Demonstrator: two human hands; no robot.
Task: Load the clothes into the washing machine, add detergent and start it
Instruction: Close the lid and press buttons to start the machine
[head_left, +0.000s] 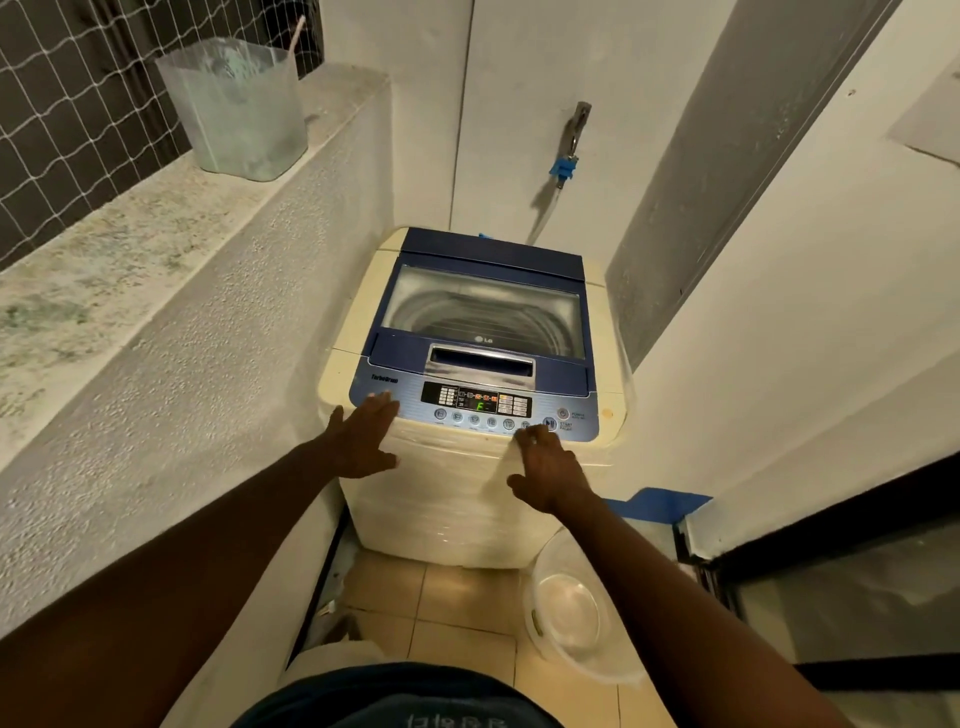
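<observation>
White-walled nook: washer (467, 467) lid shut, display lit. Left hand (363, 441) flat, empty, at panel's left corner; right hand (545, 467) empty, fingertip near start button (549, 423). Loading apparently done; starting pending.

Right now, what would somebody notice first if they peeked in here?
Probably the cream top-loading washing machine with a blue lid in the middle corner, its lid shut and its display lit. The left hand and right hand reach to its front panel. A frosted plastic tub stands on the ledge, upper left.
</observation>
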